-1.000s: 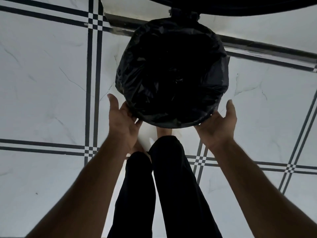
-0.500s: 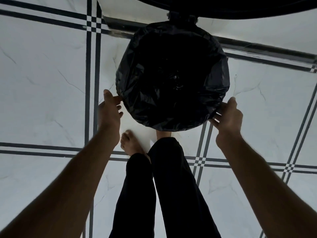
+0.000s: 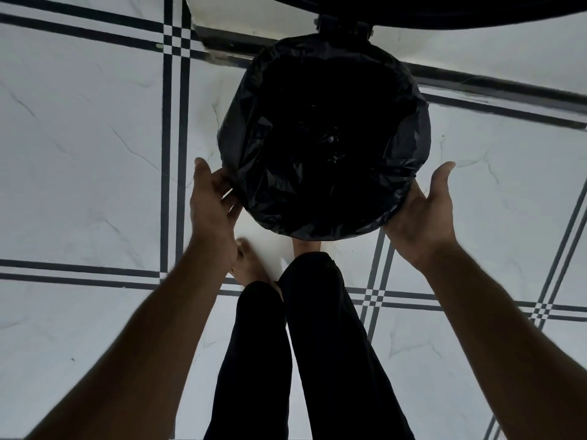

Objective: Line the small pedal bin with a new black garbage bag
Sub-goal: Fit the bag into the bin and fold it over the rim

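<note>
The black garbage bag [image 3: 324,147] hangs inside the small pedal bin and is folded out over its round rim, so the bin's wall is hidden under plastic. The raised lid [image 3: 444,11] and its hinge [image 3: 343,25] show at the top edge. My left hand [image 3: 212,204] lies against the bag's lower left side, fingers spread, thumb up. My right hand [image 3: 422,214] cups the lower right side from beneath, palm up, fingers under the overhang.
White marble floor tiles [image 3: 79,154] with black border lines surround the bin. My legs in black trousers [image 3: 305,360] and a bare left foot [image 3: 251,262] stand just in front of it; the other foot disappears under the bin's front. A dark threshold strip [image 3: 492,81] runs behind.
Both hands slid down from the bag's sides to its lower front corners. The right hand turned palm up and opened from a pinch.
</note>
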